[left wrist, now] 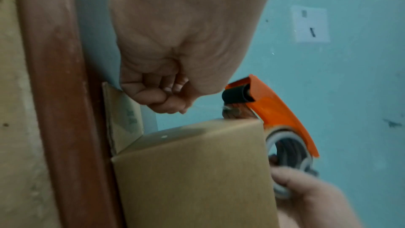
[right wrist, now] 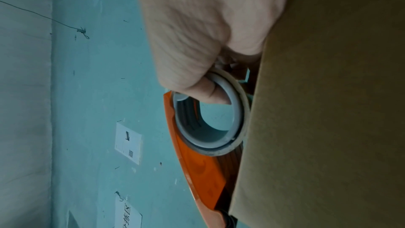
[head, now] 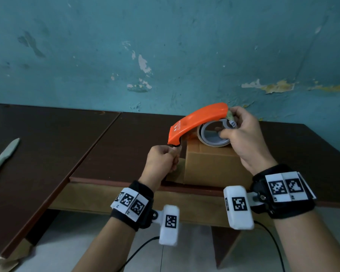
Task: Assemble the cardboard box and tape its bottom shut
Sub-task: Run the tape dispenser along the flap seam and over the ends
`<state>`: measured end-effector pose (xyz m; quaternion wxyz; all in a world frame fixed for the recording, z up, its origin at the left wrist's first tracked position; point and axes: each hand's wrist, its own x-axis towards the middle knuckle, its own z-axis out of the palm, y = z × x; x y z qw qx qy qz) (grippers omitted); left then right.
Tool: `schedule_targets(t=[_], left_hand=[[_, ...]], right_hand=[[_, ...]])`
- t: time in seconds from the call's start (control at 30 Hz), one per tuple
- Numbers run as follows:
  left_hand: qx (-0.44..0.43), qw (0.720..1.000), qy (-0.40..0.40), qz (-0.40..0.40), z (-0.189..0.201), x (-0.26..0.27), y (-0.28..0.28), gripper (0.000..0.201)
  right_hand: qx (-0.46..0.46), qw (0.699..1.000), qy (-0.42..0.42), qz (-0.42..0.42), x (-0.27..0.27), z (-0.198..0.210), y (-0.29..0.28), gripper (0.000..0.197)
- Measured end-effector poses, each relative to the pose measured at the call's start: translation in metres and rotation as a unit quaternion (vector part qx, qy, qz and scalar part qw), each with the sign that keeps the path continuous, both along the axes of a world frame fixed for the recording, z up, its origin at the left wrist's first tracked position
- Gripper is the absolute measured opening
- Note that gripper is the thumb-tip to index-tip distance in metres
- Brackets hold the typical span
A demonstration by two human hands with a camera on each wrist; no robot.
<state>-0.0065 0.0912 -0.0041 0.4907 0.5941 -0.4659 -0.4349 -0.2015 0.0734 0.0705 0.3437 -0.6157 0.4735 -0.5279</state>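
Note:
A brown cardboard box [head: 210,165] stands near the front edge of the dark table [head: 126,138]. Its folded-in flaps face up and one side flap [left wrist: 122,119] sticks out at the left. Above it is an orange tape dispenser [head: 198,122] with its tape roll [head: 214,136] against the box top. My right hand [head: 228,126] grips the roll end, thumb hooked into the grey core [right wrist: 210,119]. My left hand [head: 174,152] is curled just under the dispenser's front tip and pinches the brownish tape end [head: 177,149] there. In the left wrist view, the fist [left wrist: 166,93] hangs above the box [left wrist: 192,171].
A beige cutter knife [head: 4,156] lies on the left table. A second tabletop meets this one at a seam [head: 98,142]. The peeling blue wall [head: 165,55] rises right behind the tables. Cables [head: 273,244] hang from my wrist cameras below the table edge.

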Motion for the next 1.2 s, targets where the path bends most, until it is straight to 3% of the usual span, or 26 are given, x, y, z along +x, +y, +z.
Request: schedule_targets(t=[0.13, 0.23, 1.2], left_hand=[[-0.022, 0.992, -0.122, 0.003, 0.002, -0.013, -0.001, 0.038], [-0.031, 0.989, -0.147, -0.003, 0.006, -0.019, -0.002, 0.037], [-0.038, 0.987, -0.152, 0.030, 0.008, -0.017, -0.001, 0.037]], right_hand=[[-0.003, 1.000, -0.002, 0.006, 0.001, -0.001, -0.001, 0.045], [-0.005, 1.000, -0.004, 0.006, 0.001, -0.001, -0.001, 0.046], [-0.009, 1.000, -0.006, 0.013, 0.000, -0.001, 0.000, 0.046]])
